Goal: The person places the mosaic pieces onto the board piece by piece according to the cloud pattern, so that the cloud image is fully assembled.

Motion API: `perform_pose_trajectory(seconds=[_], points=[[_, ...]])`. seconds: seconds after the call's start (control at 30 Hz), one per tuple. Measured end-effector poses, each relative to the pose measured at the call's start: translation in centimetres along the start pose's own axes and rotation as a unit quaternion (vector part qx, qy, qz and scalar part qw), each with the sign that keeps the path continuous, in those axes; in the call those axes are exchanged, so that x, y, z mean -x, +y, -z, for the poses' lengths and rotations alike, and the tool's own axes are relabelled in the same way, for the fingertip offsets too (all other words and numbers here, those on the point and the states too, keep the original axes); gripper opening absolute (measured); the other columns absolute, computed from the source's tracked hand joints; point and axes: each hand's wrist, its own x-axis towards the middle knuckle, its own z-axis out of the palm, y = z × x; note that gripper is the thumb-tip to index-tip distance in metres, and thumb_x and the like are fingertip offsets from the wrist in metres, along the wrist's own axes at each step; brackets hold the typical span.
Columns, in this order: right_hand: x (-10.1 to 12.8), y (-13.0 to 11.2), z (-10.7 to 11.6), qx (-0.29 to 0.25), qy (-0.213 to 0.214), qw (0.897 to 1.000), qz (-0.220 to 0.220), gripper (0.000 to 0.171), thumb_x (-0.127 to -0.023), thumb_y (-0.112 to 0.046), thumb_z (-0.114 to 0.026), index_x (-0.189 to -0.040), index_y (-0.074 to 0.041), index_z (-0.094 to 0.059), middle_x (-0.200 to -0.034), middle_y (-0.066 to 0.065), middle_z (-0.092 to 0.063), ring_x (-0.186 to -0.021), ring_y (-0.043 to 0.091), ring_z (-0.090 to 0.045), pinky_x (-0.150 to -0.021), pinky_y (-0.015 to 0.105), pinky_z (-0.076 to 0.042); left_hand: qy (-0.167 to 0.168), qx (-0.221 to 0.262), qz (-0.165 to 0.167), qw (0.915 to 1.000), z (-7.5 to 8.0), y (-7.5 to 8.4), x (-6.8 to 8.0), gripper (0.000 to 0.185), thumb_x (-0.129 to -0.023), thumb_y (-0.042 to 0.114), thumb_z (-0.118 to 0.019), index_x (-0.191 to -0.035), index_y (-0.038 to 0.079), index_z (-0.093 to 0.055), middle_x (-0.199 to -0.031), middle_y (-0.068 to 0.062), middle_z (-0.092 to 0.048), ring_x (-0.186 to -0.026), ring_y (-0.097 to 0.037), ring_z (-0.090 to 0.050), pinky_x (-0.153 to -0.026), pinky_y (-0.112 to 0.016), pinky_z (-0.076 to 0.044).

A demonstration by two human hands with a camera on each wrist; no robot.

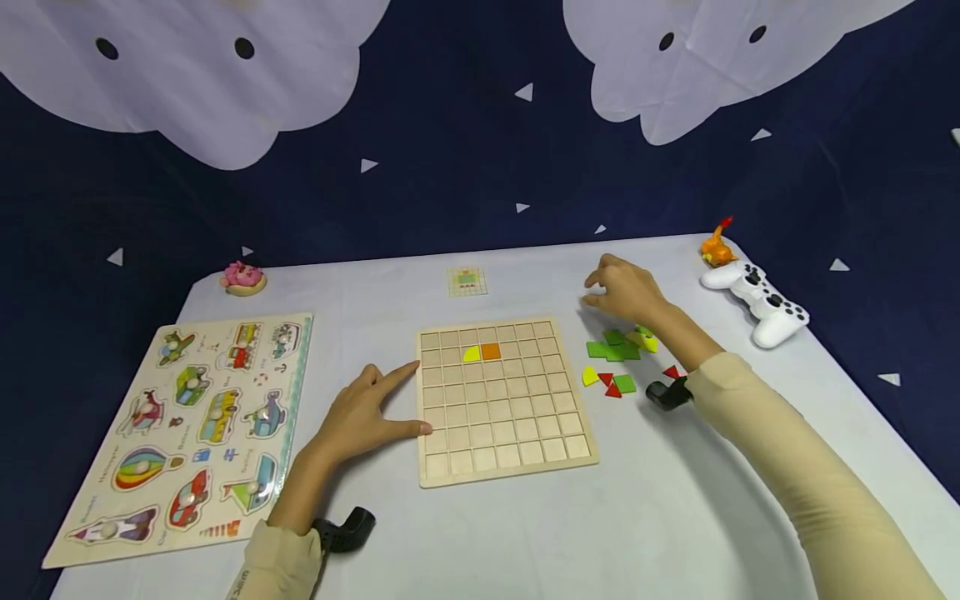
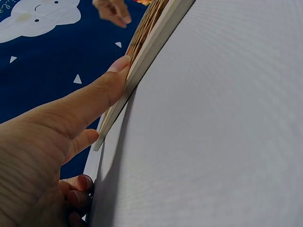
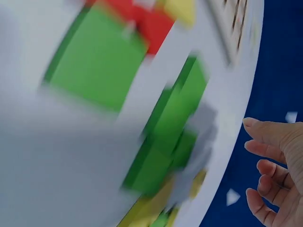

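— Why was your left hand (image 1: 365,414) flat beside the grid board (image 1: 504,398)?

— I spread it, grip open, forefinger and thumb against the board's left edge, so the board lay steady on the worktop (image 1: 660,517). A yellow piece (image 1: 471,354) and an orange piece (image 1: 490,352) already sat in its second row.

— And the right hand (image 1: 622,287)?

— It hovered, fingers loosely curled and holding nothing, just behind the loose coloured pieces (image 1: 617,346) to the board's right, within reach.
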Motion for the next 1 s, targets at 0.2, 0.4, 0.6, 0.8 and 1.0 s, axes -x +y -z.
perform_pose_trajectory(seconds=[0.2, 0.4, 0.6, 0.8, 1.0], points=[[0.4, 3.2, -0.3, -0.003, -0.032, 0.997, -0.064, 0.039, -0.091, -0.025, -0.071, -0.118, 0.002, -0.070, -0.110, 0.019, -0.056, -0.090, 0.031, -0.057, -0.075, 0.048, -0.050, -0.001, 0.000, 0.000, 1.0000, 0.0, -0.2, 0.0, 0.098, -0.068, 0.063, -0.081, -0.150, 0.023, -0.046, -0.088, -0.005, -0.045, -0.069, -0.017, -0.038, -0.063, -0.030, -0.031], [0.6, 4.5, -0.6, -0.007, -0.048, 0.995, -0.088, 0.039, -0.090, -0.025, -0.071, -0.115, 0.004, -0.071, -0.111, 0.021, -0.055, -0.094, 0.034, -0.057, -0.080, 0.050, -0.049, -0.001, -0.002, 0.001, 1.0000, 0.0, -0.3, 0.1, 0.098, -0.068, 0.062, -0.082, -0.150, 0.022, -0.046, -0.088, -0.005, -0.044, -0.068, -0.016, -0.038, -0.062, -0.030, -0.031], [0.5, 4.7, -1.0, -0.010, -0.045, 0.996, -0.076, 0.033, -0.090, -0.022, -0.070, -0.111, 0.005, -0.073, -0.105, 0.020, -0.057, -0.089, 0.031, -0.055, -0.077, 0.048, -0.049, 0.001, -0.006, 0.000, 1.0000, 0.2, -0.3, 0.0, 0.099, -0.067, 0.062, -0.082, -0.150, 0.022, -0.046, -0.087, -0.005, -0.044, -0.067, -0.017, -0.038, -0.062, -0.030, -0.031], [0.3, 4.9, -1.2, -0.035, -0.050, 0.995, -0.083, 0.033, -0.089, -0.021, -0.070, -0.109, 0.006, -0.072, -0.107, 0.021, -0.056, -0.092, 0.033, -0.054, -0.079, 0.049, -0.047, -0.004, -0.005, 0.005, 1.0000, 0.0, -0.4, -0.2, 0.099, -0.066, 0.062, -0.082, -0.150, 0.024, -0.045, -0.088, -0.004, -0.044, -0.069, -0.016, -0.038, -0.063, -0.030, -0.031], [0.3, 4.1, -1.1, -0.032, -0.038, 0.997, -0.052, 0.034, -0.085, -0.023, -0.073, -0.106, 0.003, -0.074, -0.105, 0.017, -0.056, -0.086, 0.029, -0.053, -0.074, 0.045, -0.047, -0.004, -0.002, 0.001, 1.0000, 0.0, -0.4, -0.2, 0.099, -0.066, 0.063, -0.082, -0.150, 0.024, -0.046, -0.087, -0.004, -0.043, -0.068, -0.016, -0.038, -0.062, -0.030, -0.032]])
